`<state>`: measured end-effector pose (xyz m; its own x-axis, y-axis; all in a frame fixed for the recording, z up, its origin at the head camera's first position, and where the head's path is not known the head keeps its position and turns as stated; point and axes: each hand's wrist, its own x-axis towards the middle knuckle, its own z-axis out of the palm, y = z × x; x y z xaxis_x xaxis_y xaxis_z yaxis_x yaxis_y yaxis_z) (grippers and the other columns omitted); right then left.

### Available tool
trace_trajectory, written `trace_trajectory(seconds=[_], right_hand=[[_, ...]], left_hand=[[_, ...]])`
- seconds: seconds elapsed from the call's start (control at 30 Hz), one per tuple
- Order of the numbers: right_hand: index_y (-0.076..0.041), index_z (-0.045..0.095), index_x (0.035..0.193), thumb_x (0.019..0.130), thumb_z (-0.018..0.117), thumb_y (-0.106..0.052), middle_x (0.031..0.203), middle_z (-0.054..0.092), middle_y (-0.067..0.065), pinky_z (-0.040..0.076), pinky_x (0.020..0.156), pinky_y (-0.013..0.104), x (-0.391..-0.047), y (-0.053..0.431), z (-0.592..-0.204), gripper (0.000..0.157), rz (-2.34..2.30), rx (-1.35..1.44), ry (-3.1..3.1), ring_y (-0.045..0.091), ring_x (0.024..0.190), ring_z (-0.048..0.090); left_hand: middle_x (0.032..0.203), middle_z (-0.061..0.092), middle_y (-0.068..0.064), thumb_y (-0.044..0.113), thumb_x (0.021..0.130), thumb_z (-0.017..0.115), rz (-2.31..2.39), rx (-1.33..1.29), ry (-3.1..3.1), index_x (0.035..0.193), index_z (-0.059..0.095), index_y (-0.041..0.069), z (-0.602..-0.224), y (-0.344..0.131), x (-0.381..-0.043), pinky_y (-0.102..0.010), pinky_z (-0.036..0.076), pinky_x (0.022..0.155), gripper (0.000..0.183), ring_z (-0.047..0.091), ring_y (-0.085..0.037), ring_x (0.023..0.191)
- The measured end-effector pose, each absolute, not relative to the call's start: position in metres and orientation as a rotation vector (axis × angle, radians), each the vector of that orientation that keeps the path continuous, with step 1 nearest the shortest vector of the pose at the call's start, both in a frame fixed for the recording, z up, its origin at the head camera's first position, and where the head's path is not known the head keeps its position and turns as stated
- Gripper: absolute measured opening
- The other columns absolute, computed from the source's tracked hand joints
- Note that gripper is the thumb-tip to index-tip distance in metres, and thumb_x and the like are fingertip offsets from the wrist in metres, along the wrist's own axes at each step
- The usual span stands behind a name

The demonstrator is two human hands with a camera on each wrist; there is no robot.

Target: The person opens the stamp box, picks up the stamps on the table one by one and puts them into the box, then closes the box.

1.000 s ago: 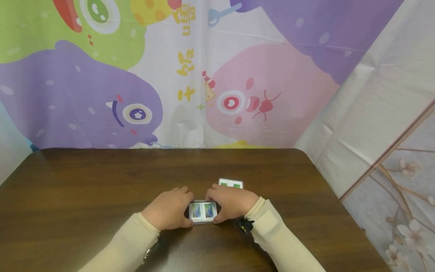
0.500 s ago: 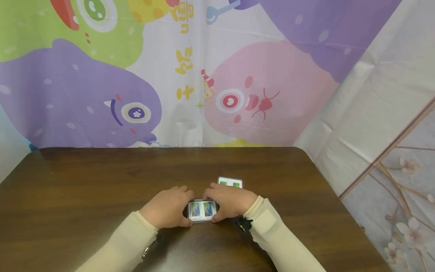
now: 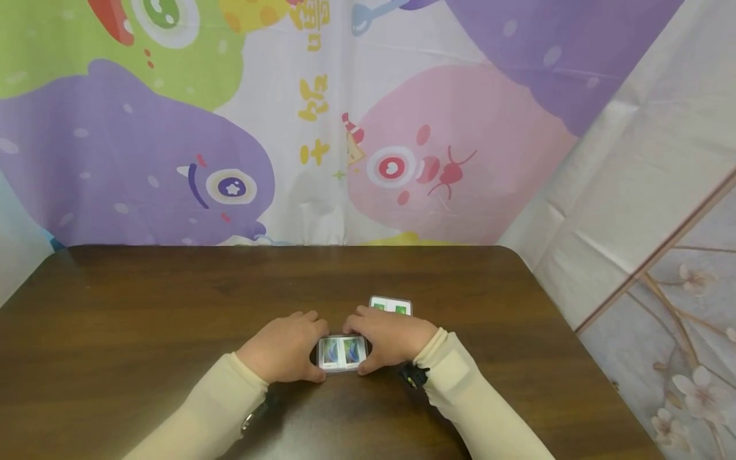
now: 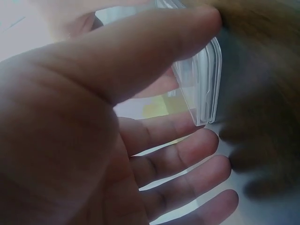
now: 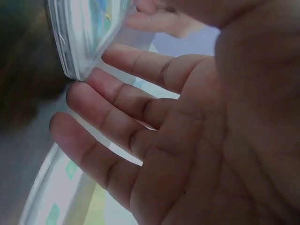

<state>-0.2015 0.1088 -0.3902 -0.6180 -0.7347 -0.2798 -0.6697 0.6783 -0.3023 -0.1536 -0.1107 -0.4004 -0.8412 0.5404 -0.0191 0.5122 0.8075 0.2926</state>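
Note:
A small flat clear plastic case [image 3: 343, 353] with two blue-green pictures under its lid lies at the table's middle, between both hands. The left hand [image 3: 284, 348] holds its left end, thumb at the near edge and index finger at the far edge. In the left wrist view, the case's transparent layered side [image 4: 206, 82] shows between thumb and index finger, with the other fingers spread beside it. My right hand [image 3: 397, 338] holds the right end likewise; in the right wrist view the case's corner [image 5: 70, 51] is close to the fingertips.
Behind the right hand lies a second clear case [image 3: 391, 305] with green pictures, partly covered by that hand. Both stand on a dark brown wooden table [image 3: 172, 287]. A cartoon-printed cloth [image 3: 310, 211] hangs along the table's far edge.

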Motion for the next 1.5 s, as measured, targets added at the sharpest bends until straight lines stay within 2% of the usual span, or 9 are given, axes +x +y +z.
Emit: trace_trajectory(seconds=[0.13,0.23,0.4,0.47,0.63,0.93,1.1,1.3,1.5], right_hand=[[-0.011,0.064,0.127,0.084,0.087,-0.027,0.117,0.061,0.001,0.051,0.089,0.032,-0.206,0.12,-0.382,0.051,-0.304,-1.075,2.545,0.014,0.101,0.057],[-0.01,0.065,0.127,0.085,0.085,-0.023,0.117,0.062,0.005,0.052,0.088,0.036,-0.211,0.132,-0.377,0.048,-0.325,-0.991,2.629,0.018,0.1,0.058],[-0.004,0.061,0.129,0.082,0.087,-0.02,0.107,0.059,0.007,0.051,0.078,0.038,-0.218,0.143,-0.377,0.056,-0.308,-0.766,2.795,0.021,0.088,0.055],[-0.002,0.059,0.132,0.08,0.088,-0.019,0.105,0.057,0.008,0.051,0.076,0.039,-0.22,0.143,-0.379,0.063,-0.31,-0.712,2.811,0.022,0.087,0.054],[0.001,0.054,0.138,0.081,0.088,-0.021,0.112,0.057,0.012,0.052,0.077,0.039,-0.227,0.14,-0.392,0.07,-0.285,-0.754,2.803,0.023,0.089,0.054],[-0.002,0.058,0.134,0.087,0.083,-0.024,0.111,0.058,0.012,0.052,0.077,0.038,-0.231,0.141,-0.402,0.058,-0.252,-0.773,2.819,0.022,0.088,0.055],[-0.006,0.062,0.132,0.087,0.083,-0.02,0.109,0.059,0.008,0.051,0.078,0.038,-0.231,0.145,-0.402,0.051,-0.25,-0.788,2.823,0.021,0.089,0.054],[-0.007,0.063,0.131,0.085,0.086,-0.023,0.112,0.06,0.006,0.052,0.081,0.035,-0.23,0.144,-0.401,0.054,-0.219,-0.813,2.783,0.019,0.094,0.054],[-0.01,0.064,0.129,0.083,0.088,-0.023,0.112,0.058,0.002,0.051,0.082,0.034,-0.223,0.139,-0.397,0.053,-0.194,-0.852,2.71,0.017,0.096,0.053]], left_hand=[[0.1,0.061,-0.006,0.039,0.068,0.094,0.393,0.843,2.898,0.113,0.067,0.004,-0.399,-0.109,-0.153,-0.044,0.054,0.073,0.064,0.057,-0.022,0.086],[0.109,0.064,-0.011,0.041,0.07,0.093,0.374,0.835,2.895,0.121,0.066,0.002,-0.4,-0.107,-0.154,-0.047,0.055,0.081,0.07,0.061,-0.026,0.095],[0.12,0.063,-0.012,0.039,0.073,0.092,0.402,0.851,2.897,0.134,0.06,0.003,-0.402,-0.105,-0.154,-0.047,0.055,0.087,0.078,0.061,-0.028,0.105],[0.118,0.063,-0.01,0.038,0.073,0.092,0.418,0.879,2.898,0.135,0.059,0.004,-0.403,-0.105,-0.153,-0.046,0.055,0.085,0.078,0.061,-0.027,0.103],[0.115,0.063,-0.009,0.037,0.074,0.092,0.396,0.925,2.907,0.132,0.062,0.004,-0.403,-0.104,-0.153,-0.046,0.056,0.084,0.073,0.062,-0.025,0.101],[0.107,0.062,-0.005,0.037,0.076,0.091,0.366,0.95,2.927,0.121,0.068,0.005,-0.406,-0.105,-0.155,-0.04,0.055,0.076,0.06,0.059,-0.019,0.091],[0.107,0.062,-0.006,0.033,0.076,0.089,0.378,0.908,2.927,0.12,0.067,0.004,-0.407,-0.107,-0.158,-0.041,0.055,0.076,0.057,0.058,-0.019,0.09],[0.115,0.063,-0.012,0.028,0.077,0.086,0.403,0.844,2.921,0.124,0.066,0.002,-0.405,-0.115,-0.16,-0.045,0.056,0.08,0.057,0.061,-0.025,0.097],[0.106,0.06,-0.007,0.026,0.077,0.086,0.409,0.823,2.934,0.123,0.066,0.002,-0.405,-0.122,-0.165,-0.041,0.053,0.073,0.056,0.054,-0.02,0.086]])
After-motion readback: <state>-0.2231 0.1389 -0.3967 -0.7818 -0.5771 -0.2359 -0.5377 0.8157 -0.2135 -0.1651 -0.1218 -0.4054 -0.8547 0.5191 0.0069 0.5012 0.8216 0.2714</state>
